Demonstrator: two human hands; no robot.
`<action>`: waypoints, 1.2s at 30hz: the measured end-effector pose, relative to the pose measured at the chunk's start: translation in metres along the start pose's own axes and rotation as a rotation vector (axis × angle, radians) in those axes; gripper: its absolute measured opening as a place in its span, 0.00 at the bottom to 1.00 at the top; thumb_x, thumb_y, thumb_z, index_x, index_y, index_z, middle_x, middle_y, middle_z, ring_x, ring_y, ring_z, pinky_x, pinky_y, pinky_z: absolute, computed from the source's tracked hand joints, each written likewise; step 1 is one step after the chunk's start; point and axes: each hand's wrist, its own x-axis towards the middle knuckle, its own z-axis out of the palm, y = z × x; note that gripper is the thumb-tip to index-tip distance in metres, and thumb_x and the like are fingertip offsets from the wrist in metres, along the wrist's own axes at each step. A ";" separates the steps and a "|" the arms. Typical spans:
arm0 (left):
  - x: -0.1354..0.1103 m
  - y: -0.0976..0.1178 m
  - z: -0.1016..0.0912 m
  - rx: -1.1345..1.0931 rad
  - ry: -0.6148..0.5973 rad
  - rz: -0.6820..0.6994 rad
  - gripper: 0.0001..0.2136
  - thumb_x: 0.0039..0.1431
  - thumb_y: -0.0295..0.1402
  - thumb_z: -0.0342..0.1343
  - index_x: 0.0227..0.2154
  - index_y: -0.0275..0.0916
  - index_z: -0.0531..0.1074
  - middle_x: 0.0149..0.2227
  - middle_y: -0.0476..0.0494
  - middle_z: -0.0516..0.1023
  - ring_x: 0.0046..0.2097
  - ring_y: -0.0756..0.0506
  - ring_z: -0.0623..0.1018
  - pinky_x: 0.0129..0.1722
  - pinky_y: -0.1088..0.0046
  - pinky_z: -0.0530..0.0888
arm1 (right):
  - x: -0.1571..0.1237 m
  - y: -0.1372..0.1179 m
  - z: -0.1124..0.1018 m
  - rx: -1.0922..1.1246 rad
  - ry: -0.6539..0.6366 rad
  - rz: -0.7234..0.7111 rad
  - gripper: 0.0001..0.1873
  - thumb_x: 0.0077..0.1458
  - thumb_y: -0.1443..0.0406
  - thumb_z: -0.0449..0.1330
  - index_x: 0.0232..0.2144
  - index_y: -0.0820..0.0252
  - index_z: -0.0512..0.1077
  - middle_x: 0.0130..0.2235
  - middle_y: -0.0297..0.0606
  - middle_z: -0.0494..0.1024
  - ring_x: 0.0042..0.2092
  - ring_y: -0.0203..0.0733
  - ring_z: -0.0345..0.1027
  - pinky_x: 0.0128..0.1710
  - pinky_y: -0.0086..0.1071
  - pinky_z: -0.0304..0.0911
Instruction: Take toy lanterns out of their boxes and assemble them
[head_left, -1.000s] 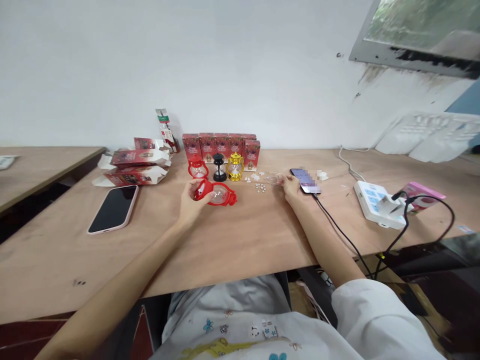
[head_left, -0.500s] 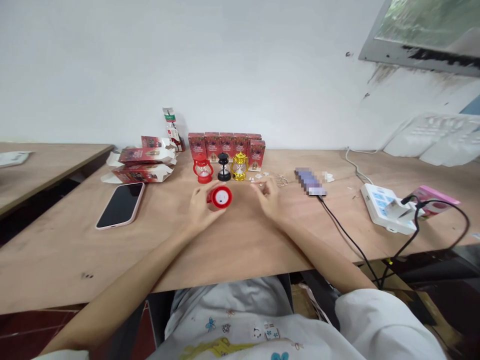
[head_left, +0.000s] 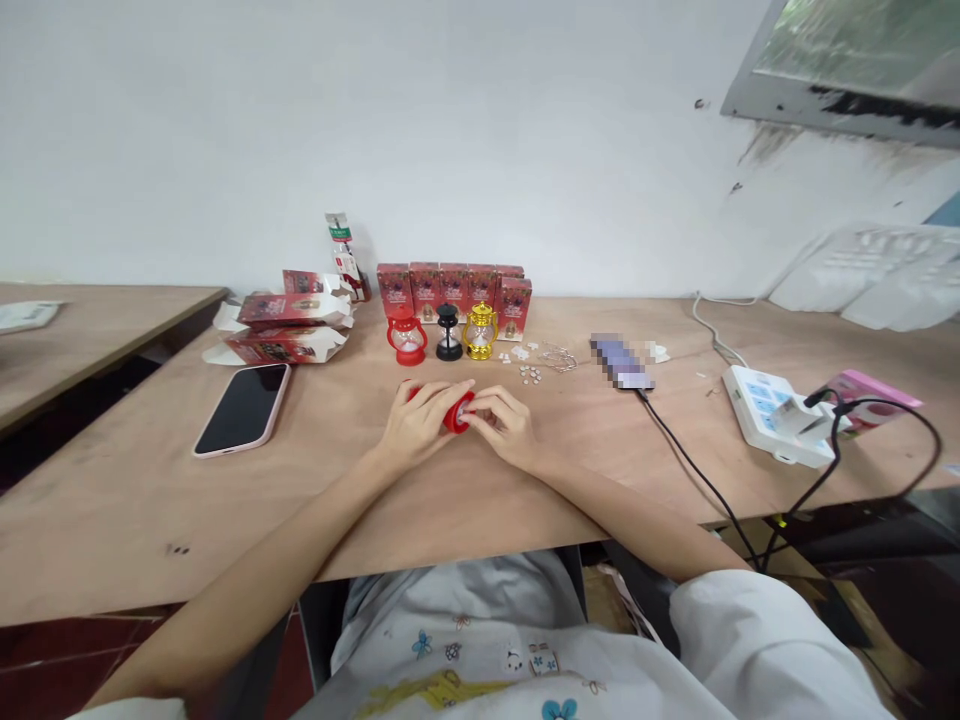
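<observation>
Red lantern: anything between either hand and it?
Nothing visible. The left hand wraps the red lantern, and the right hand pinches its end with the fingertips. The small white parts and the pink-cased phone lie apart from them on the table.

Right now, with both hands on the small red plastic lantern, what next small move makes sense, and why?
Likely brace the small red plastic lantern with the left hand and press at its end with the right hand: both grip it, right fingertips meeting its end.
</observation>
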 end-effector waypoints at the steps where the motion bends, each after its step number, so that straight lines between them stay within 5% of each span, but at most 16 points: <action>1: 0.000 0.000 0.000 0.007 0.002 0.004 0.21 0.61 0.41 0.50 0.55 0.41 0.63 0.49 0.39 0.77 0.46 0.42 0.75 0.47 0.64 0.63 | 0.000 0.000 0.000 0.009 0.008 0.002 0.09 0.58 0.61 0.56 0.34 0.58 0.73 0.35 0.38 0.75 0.26 0.31 0.65 0.27 0.27 0.66; 7: 0.000 -0.002 0.002 0.095 0.008 0.005 0.20 0.60 0.36 0.50 0.56 0.40 0.64 0.49 0.38 0.76 0.44 0.41 0.76 0.42 0.63 0.63 | 0.002 -0.001 0.003 0.093 0.016 0.049 0.09 0.57 0.64 0.55 0.30 0.59 0.73 0.33 0.37 0.76 0.33 0.34 0.69 0.30 0.27 0.66; 12: 0.004 -0.002 0.005 0.154 -0.096 -0.052 0.21 0.60 0.32 0.47 0.56 0.39 0.64 0.53 0.37 0.73 0.45 0.39 0.75 0.40 0.61 0.65 | 0.011 0.006 0.003 0.161 0.041 0.303 0.07 0.51 0.65 0.58 0.24 0.60 0.73 0.26 0.33 0.74 0.28 0.34 0.66 0.30 0.28 0.64; 17: 0.003 -0.011 0.001 0.199 -0.058 -0.132 0.24 0.54 0.31 0.53 0.56 0.35 0.63 0.53 0.32 0.72 0.48 0.36 0.73 0.43 0.60 0.66 | 0.027 0.054 -0.019 0.000 0.106 0.489 0.09 0.52 0.63 0.57 0.27 0.60 0.75 0.30 0.36 0.78 0.31 0.36 0.68 0.34 0.30 0.63; 22: 0.001 -0.014 0.000 0.162 -0.020 -0.085 0.25 0.55 0.36 0.56 0.55 0.36 0.62 0.47 0.33 0.76 0.46 0.37 0.74 0.45 0.61 0.67 | 0.045 0.109 -0.035 -0.313 -0.042 0.594 0.08 0.50 0.66 0.57 0.27 0.61 0.76 0.31 0.38 0.79 0.35 0.40 0.70 0.41 0.34 0.62; 26: 0.000 -0.012 0.001 0.204 0.035 0.001 0.25 0.58 0.40 0.54 0.56 0.33 0.61 0.44 0.34 0.76 0.45 0.38 0.74 0.45 0.62 0.67 | 0.058 0.126 -0.031 -0.344 -0.086 0.629 0.07 0.48 0.69 0.58 0.26 0.62 0.77 0.30 0.40 0.79 0.37 0.42 0.70 0.41 0.34 0.62; 31: -0.001 -0.015 0.005 0.217 0.048 -0.007 0.27 0.57 0.41 0.55 0.56 0.33 0.59 0.42 0.35 0.74 0.43 0.38 0.72 0.41 0.64 0.68 | 0.057 0.110 -0.023 -0.330 -0.045 0.592 0.10 0.52 0.69 0.55 0.31 0.61 0.77 0.35 0.39 0.79 0.43 0.44 0.68 0.47 0.37 0.60; 36: -0.001 -0.015 0.005 0.235 0.065 -0.098 0.19 0.54 0.36 0.55 0.49 0.36 0.66 0.40 0.36 0.73 0.43 0.37 0.71 0.37 0.64 0.66 | 0.026 0.048 -0.008 -0.024 0.135 0.365 0.09 0.55 0.62 0.56 0.31 0.58 0.75 0.34 0.36 0.77 0.36 0.39 0.66 0.41 0.34 0.62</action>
